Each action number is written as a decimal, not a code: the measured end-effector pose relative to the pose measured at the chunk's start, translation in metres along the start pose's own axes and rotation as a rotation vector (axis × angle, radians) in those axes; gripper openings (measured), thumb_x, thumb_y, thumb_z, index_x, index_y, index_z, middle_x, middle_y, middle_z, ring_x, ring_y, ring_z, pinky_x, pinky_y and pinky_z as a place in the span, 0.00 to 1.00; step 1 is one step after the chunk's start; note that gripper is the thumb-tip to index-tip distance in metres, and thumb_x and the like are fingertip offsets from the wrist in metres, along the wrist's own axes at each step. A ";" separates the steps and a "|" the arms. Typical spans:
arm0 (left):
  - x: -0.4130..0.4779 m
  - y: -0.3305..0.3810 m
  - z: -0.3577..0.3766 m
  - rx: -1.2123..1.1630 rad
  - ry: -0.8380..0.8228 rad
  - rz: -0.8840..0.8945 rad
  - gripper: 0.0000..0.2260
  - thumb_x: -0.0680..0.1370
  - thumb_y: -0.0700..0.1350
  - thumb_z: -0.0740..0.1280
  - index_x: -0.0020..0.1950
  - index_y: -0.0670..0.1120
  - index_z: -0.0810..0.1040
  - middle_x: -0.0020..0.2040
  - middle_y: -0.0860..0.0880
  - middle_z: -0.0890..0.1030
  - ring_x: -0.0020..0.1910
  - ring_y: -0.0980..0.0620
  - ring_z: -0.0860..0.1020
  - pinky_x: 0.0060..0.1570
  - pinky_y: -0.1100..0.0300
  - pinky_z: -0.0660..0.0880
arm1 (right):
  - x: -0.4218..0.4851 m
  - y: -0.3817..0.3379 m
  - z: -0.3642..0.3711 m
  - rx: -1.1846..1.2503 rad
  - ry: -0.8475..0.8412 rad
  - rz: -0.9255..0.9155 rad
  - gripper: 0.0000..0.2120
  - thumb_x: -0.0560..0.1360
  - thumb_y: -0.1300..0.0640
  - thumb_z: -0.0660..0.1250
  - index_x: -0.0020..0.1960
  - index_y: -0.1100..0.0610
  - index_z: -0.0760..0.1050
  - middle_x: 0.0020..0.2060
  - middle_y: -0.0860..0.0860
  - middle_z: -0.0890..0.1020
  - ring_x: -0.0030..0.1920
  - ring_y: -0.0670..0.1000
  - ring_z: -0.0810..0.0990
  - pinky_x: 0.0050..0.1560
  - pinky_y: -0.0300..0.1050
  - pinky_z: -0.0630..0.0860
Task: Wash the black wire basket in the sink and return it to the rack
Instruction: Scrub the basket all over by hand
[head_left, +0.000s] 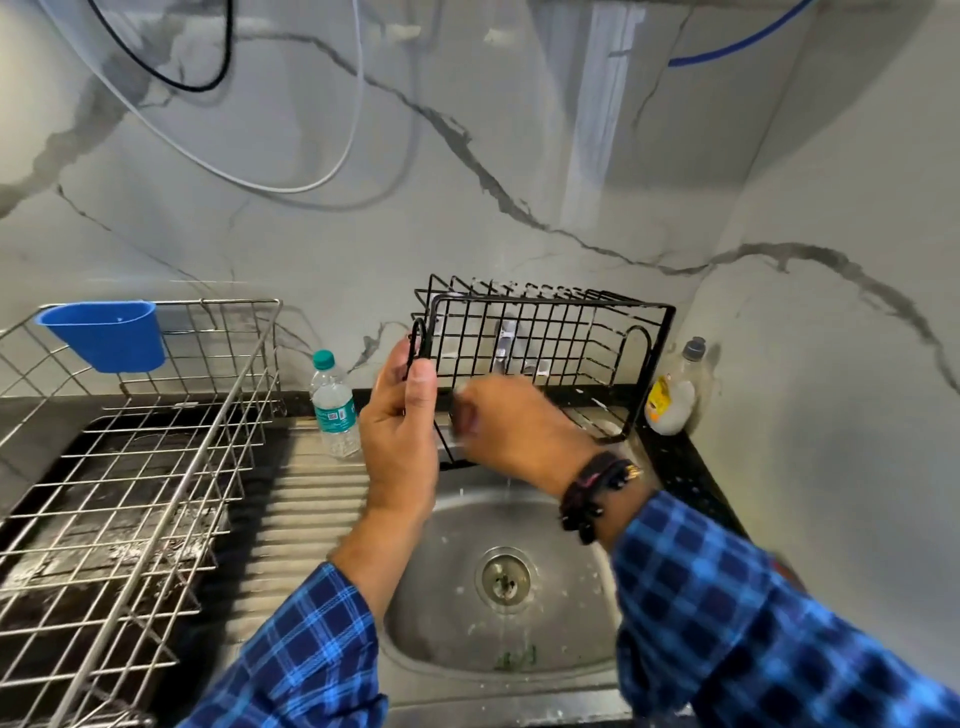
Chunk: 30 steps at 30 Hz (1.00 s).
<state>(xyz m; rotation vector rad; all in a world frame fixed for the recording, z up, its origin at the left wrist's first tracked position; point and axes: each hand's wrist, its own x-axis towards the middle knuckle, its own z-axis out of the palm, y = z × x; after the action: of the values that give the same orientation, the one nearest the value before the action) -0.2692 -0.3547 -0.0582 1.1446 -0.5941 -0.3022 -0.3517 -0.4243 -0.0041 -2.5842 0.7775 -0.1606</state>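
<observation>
The black wire basket (545, 338) is held up on its side above the steel sink (457, 597), its grid bottom facing me. My left hand (400, 441) grips the basket's left end, thumb over the black loop handle. My right hand (509, 431) is blurred against the basket's lower front wires, fingers curled there; whether it holds anything I cannot make out. A thin stream of water falls below the basket toward the drain (503, 579).
A steel wire dish rack (156, 467) with a blue plastic cup holder (106, 335) stands at the left on the counter. A plastic water bottle (332, 405) stands on the ribbed drainboard (311, 499). A soap bottle (672, 395) sits in the back right corner.
</observation>
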 end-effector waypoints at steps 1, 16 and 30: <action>0.000 -0.002 0.000 -0.012 0.012 -0.017 0.18 0.71 0.73 0.68 0.47 0.63 0.86 0.71 0.34 0.75 0.73 0.34 0.70 0.72 0.33 0.66 | 0.001 -0.011 0.006 0.061 0.006 -0.053 0.04 0.75 0.61 0.71 0.50 0.56 0.80 0.45 0.52 0.83 0.48 0.51 0.82 0.53 0.44 0.80; 0.001 -0.001 0.002 -0.063 0.112 -0.128 0.42 0.68 0.74 0.70 0.67 0.42 0.80 0.72 0.41 0.76 0.74 0.45 0.72 0.73 0.41 0.68 | 0.011 0.001 -0.003 0.004 -0.047 0.023 0.03 0.76 0.62 0.70 0.45 0.55 0.78 0.45 0.51 0.81 0.47 0.50 0.80 0.52 0.43 0.79; -0.009 0.007 0.005 -0.090 0.165 -0.502 0.41 0.65 0.77 0.61 0.67 0.50 0.78 0.69 0.50 0.78 0.68 0.50 0.75 0.64 0.47 0.73 | 0.046 0.051 -0.023 -0.106 0.398 0.396 0.12 0.80 0.64 0.66 0.62 0.64 0.73 0.53 0.57 0.79 0.52 0.52 0.80 0.54 0.42 0.80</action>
<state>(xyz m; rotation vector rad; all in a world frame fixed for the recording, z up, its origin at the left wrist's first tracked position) -0.2795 -0.3507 -0.0526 1.2078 -0.1383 -0.6496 -0.3440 -0.4961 -0.0060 -2.4609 1.4567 -0.5316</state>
